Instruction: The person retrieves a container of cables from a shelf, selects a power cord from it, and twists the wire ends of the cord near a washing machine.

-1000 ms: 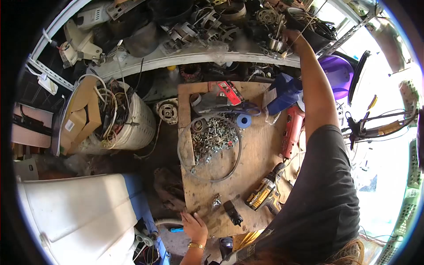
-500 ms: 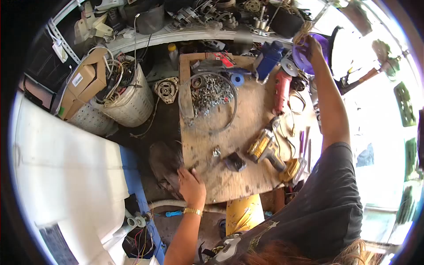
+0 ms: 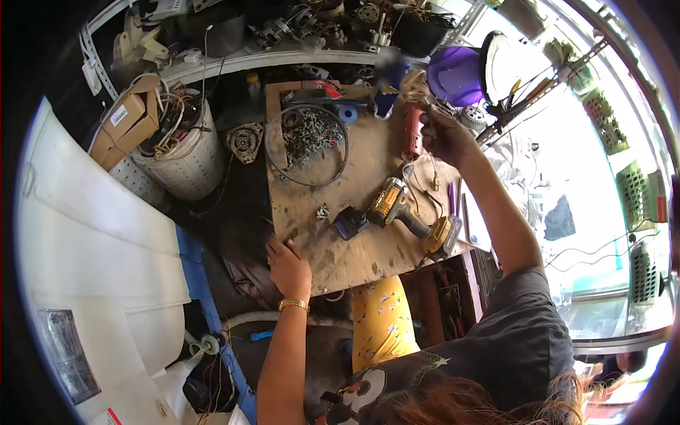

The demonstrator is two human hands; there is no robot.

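At the back right of the workbench, my right hand (image 3: 453, 142) is closed on a looped tan bundle (image 3: 415, 88) that looks like cord. The bundle hangs over the far end of the red angle grinder (image 3: 412, 133) and beside a blue container (image 3: 389, 85). My left hand (image 3: 289, 270), fingers stretched out, rests at the near left edge of the wooden bench top (image 3: 312, 244), beside a dark cloth (image 3: 248, 255). A yellow cordless drill (image 3: 394, 205) lies between the two hands, next to a black block (image 3: 350, 222).
A pile of screws and small hardware (image 3: 308, 138) lies inside a black ring (image 3: 346, 157). Behind stands a purple basin (image 3: 457, 76). A white perforated bucket (image 3: 191, 159) full of wires is at left, near a white panel (image 3: 99, 234). A metal bar (image 3: 545, 88) slants at right.
My right hand has come away from the purple basin, towards me and left, with the tan bundle. My left hand stays at the bench edge. The view has shifted.
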